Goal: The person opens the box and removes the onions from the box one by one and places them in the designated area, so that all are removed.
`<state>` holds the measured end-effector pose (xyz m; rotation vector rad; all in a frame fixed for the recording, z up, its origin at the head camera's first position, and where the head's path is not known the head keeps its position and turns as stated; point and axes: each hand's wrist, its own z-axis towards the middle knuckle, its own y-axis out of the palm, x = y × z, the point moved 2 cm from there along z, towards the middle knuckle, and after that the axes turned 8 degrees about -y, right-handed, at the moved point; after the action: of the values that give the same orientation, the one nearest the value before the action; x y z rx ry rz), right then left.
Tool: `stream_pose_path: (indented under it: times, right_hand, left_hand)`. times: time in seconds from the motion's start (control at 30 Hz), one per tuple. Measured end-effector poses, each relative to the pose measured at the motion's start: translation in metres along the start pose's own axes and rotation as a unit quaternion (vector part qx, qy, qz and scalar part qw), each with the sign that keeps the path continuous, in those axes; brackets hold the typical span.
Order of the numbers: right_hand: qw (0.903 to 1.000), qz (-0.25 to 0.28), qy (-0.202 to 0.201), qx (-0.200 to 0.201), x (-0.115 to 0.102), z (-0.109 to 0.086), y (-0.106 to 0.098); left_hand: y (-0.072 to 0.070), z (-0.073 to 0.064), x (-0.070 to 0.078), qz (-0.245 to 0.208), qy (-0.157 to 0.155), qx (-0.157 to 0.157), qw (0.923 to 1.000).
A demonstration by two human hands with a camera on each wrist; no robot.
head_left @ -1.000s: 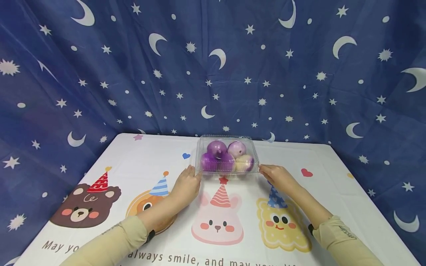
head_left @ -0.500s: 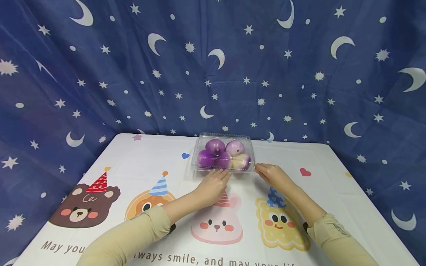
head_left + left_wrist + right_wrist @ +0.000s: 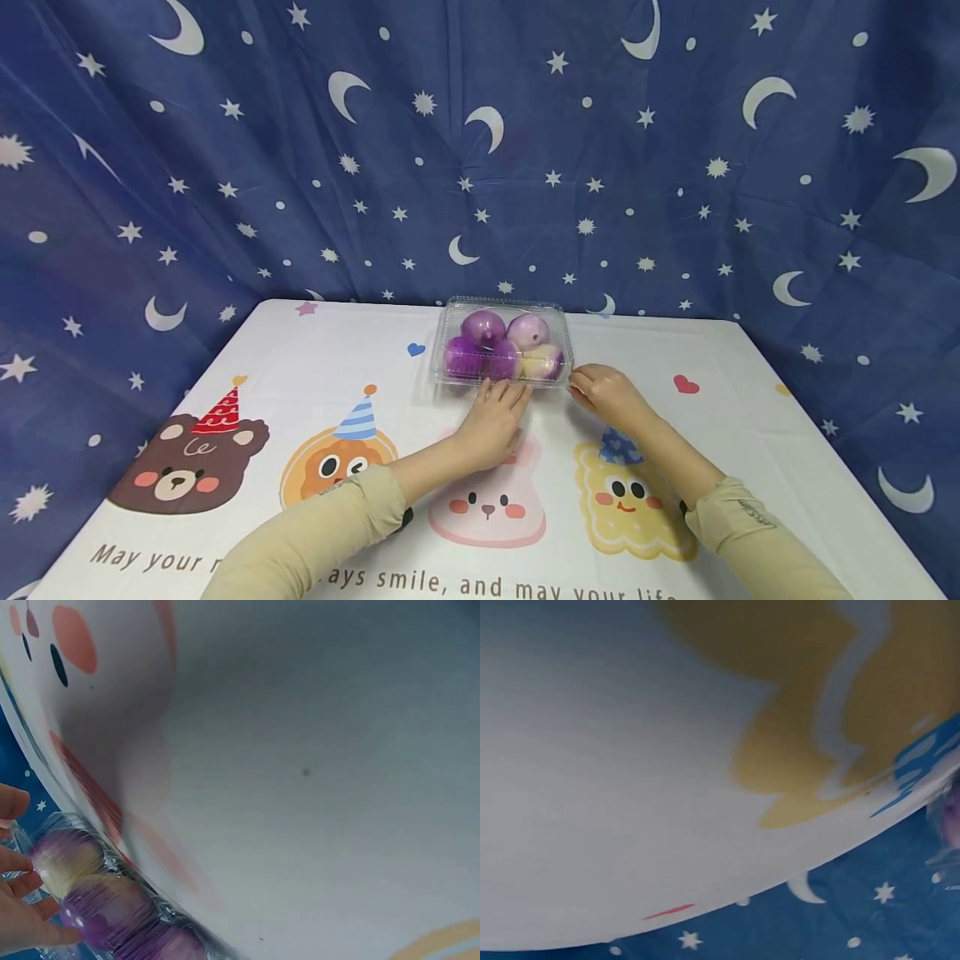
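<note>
A clear plastic clamshell box (image 3: 558, 323) lies at the back middle of the table, its lid down over several purple and cream onions (image 3: 483, 327). My left hand (image 3: 491, 425) rests at the middle of the box's front edge, fingers fairly straight and spread. In the left wrist view, the fingers of that left hand (image 3: 19, 907) reach beside the onions (image 3: 112, 911) under the shiny plastic. At the front right corner, my right hand (image 3: 609, 396) pinches the box's edge with bent fingers. The right wrist view shows only a sliver of the box (image 3: 936, 817), not the hand.
A white tablecloth (image 3: 360, 342) printed with cartoon animals, hearts and lettering covers the table. Directly behind the table's back edge hangs a dark blue curtain (image 3: 420, 242) with moons and stars; the box lies close to it.
My left hand has gone from the box's front left corner rightward to the middle of its front edge. The box has shifted slightly left and back; my right hand stays at its corner.
</note>
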<state>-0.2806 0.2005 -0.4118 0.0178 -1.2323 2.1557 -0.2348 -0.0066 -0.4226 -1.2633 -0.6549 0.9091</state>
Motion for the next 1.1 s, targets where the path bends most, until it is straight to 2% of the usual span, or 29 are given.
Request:
stream_pose_path:
  times: [0.17, 0.23, 0.3, 0.37, 0.4, 0.43, 0.47, 0.5, 0.53, 0.57, 0.6, 0.67, 0.7, 0.73, 0.77, 0.8, 0.83, 0.9, 1.03, 1.1]
  right_hand:
    - [0.9995, -0.027, 0.005, -0.015, -0.005, 0.007, 0.003]
    - [0.9989, -0.042, 0.003, -0.023, -0.005, 0.007, 0.004]
    - [0.9982, -0.053, -0.006, -0.026, -0.005, 0.007, 0.005]
    - [0.9979, -0.060, -0.012, -0.022, -0.005, 0.007, 0.006]
    - [0.9979, -0.061, -0.014, -0.019, -0.004, 0.007, 0.007]
    - [0.9979, -0.060, -0.015, -0.015, -0.004, 0.008, 0.007]
    - [0.9981, -0.059, -0.015, -0.012, -0.004, 0.008, 0.008]
    - [0.9982, -0.057, -0.014, -0.010, -0.003, 0.008, 0.008]
    - [0.9982, -0.057, -0.013, -0.010, -0.003, 0.008, 0.008]
    - [0.9982, -0.058, -0.012, -0.011, -0.002, 0.008, 0.008]
    - [0.9982, -0.058, -0.011, -0.013, -0.002, 0.008, 0.009]
    - [0.9980, -0.061, -0.008, -0.016, 0.000, 0.008, 0.009]
    - [0.9979, -0.061, -0.006, -0.018, 0.000, 0.008, 0.009]
    - [0.9980, -0.061, -0.004, -0.018, 0.000, 0.007, 0.009]
    - [0.9981, -0.058, -0.003, -0.018, 0.000, 0.007, 0.009]
    - [0.9983, -0.056, -0.002, -0.017, 0.000, 0.007, 0.010]
    - [0.9985, -0.053, -0.002, -0.016, 0.000, 0.007, 0.010]
    - [0.9987, -0.049, -0.001, -0.016, -0.001, 0.008, 0.011]
    - [0.9988, -0.046, -0.001, -0.016, -0.002, 0.009, 0.011]
    - [0.9990, -0.044, 0.000, -0.012, -0.002, 0.010, 0.010]
  left_hand:
    - [-0.001, -0.001, -0.001, -0.005, 0.001, 0.007, 1.0000]
    - [-0.004, -0.002, 0.001, -0.032, -0.004, 0.021, 0.9992]
    - [-0.007, -0.003, 0.003, -0.078, -0.012, 0.032, 0.9963]
    - [-0.009, -0.002, 0.006, -0.161, -0.032, 0.032, 0.9859]
    - [-0.010, 0.000, 0.006, -0.209, -0.049, 0.023, 0.9763]
    - [-0.010, 0.003, 0.007, -0.262, -0.070, 0.013, 0.9626]
    - [-0.009, 0.007, 0.006, -0.322, -0.097, -0.003, 0.9418]
    - [-0.008, 0.011, 0.006, -0.389, -0.130, -0.024, 0.9117]
    - [-0.006, 0.015, 0.005, -0.460, -0.168, -0.047, 0.8705]
    - [-0.004, 0.020, 0.005, -0.527, -0.208, -0.072, 0.8207]
    - [-0.002, 0.024, 0.005, -0.591, -0.251, -0.094, 0.7608]
    - [0.003, 0.033, 0.007, -0.694, -0.333, -0.120, 0.6269]
    - [0.005, 0.037, 0.009, -0.727, -0.368, -0.123, 0.5661]
    - [0.007, 0.041, 0.011, -0.753, -0.394, -0.121, 0.5130]
    - [0.010, 0.044, 0.014, -0.771, -0.413, -0.114, 0.4706]
    - [0.012, 0.047, 0.016, -0.783, -0.428, -0.105, 0.4386]
    - [0.014, 0.049, 0.018, -0.791, -0.435, -0.094, 0.4196]
    - [0.016, 0.053, 0.022, -0.801, -0.441, -0.071, 0.3982]
    - [0.015, 0.059, 0.029, -0.817, -0.441, -0.050, 0.3678]
    - [0.015, 0.063, 0.032, -0.822, -0.442, -0.049, 0.3560]
